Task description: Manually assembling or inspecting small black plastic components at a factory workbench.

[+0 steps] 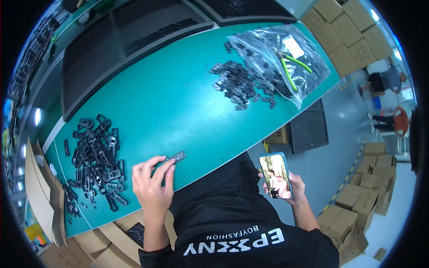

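Observation:
My left hand (154,185) is over the near edge of the green table (165,98). Its fingertips are closed on a small, oblong black plastic part (178,157), which lies at the tabletop. Left of that hand spreads a pile of similar long black parts (96,156). My right hand (297,190) is off the table, wrapped round a smartphone (274,175) in a blue case. The phone's screen is lit and shows a picture of people; most of the fingers are behind it.
Small dark parts (234,82) are heaped at the far right, beside a clear plastic bag (308,44) with green-handled pliers (290,73) on it. Black trays (94,58) line the far edge. Cardboard boxes (339,219) stand at the right; two people (386,82) are farther off.

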### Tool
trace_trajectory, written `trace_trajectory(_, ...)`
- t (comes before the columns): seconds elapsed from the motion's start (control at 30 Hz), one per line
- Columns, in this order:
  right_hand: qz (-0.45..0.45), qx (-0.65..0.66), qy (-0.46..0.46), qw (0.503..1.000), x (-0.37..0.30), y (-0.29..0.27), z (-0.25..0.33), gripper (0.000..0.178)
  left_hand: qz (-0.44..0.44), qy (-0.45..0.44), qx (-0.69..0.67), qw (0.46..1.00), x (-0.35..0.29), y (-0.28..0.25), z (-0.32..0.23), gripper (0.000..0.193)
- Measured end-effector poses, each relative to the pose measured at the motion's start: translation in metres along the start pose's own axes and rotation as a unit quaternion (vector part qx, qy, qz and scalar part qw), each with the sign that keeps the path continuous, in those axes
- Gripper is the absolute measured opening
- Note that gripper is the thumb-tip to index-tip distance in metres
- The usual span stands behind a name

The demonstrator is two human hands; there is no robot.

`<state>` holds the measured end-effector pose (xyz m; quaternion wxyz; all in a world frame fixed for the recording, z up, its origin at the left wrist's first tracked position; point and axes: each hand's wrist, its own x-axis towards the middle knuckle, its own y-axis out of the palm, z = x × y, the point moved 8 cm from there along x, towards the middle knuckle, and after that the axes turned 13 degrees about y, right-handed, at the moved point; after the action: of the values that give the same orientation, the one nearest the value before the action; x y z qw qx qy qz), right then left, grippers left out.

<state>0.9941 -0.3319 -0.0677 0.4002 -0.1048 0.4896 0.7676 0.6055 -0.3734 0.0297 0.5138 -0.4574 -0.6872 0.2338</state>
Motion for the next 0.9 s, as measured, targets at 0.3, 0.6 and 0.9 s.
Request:
trace_trajectory(0.3, 0.033, -0.081, 0.135, 0.987, 0.022, 0.048, 0.011, 0.093, -0.012, -0.02, -0.011, 1.0, 0.001, -0.011, -0.001, 0.021)
trace_trajectory(0.6, 0.081, -0.159, 0.161, 0.971, 0.02, 0.12, 0.028, 0.093, -0.069, -0.024, 0.007, 0.997, 0.006, -0.019, 0.003, 0.021)
trace_trajectory(0.9, 0.002, -0.366, -0.415, 0.833, 0.046, 0.251, 0.309, 0.097, -0.102, -0.005, -0.039, 0.994, -0.03, -0.017, 0.01, 0.025)
